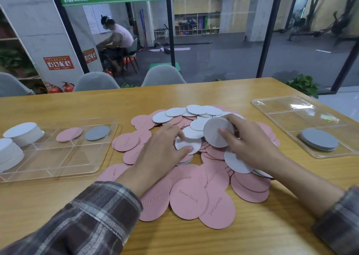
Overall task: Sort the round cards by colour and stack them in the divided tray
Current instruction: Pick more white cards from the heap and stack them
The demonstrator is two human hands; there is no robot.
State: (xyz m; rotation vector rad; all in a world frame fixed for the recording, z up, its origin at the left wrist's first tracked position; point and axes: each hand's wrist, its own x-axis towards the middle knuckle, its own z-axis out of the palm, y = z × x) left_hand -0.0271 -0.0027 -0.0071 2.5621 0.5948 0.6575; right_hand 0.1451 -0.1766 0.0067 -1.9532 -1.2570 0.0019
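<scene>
Round cards of thin pink, white and grey stock lie in a loose overlapping heap in the middle of the pale wooden table, between two clear plastic divided trays.

At the far left, the left-hand clear divided tray already carries two tall stacks of white round cards, one pink card and one grey card, each in its own compartment.

The left hand lies flat on the heap, its grip spread open, fingertips pressing a white card against the pink ones beneath; it holds nothing clear of the pile. Just right of it, the right hand has its grip closed on a grey round card, thumb on the face and fingers behind, the disc tilted up off the heap.

At the far right, the second clear divided tray has a low stack of grey cards in its near compartment.

The cards look light, stiff enough to keep flat when pinched, and smooth, so they probably slide over each other readily. Lying flat, they offer no purchase on the face; the likely way is to slide one until its rim overhangs, then pinch that rim between thumb and fingertips. Stacks may shear if nudged sideways.
</scene>
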